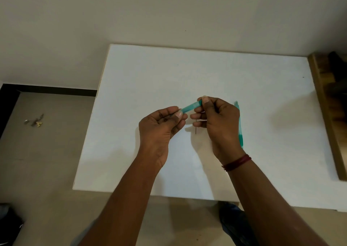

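Past bare forearms [129, 199], left hand [159, 126] and right hand [218, 123] each pinch one end of a short translucent teal tube [190, 107].

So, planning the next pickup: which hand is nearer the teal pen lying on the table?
Right. The right hand is just left of the pen, partly covering it; the left hand is farther left, across the short teal tube both hands pinch.
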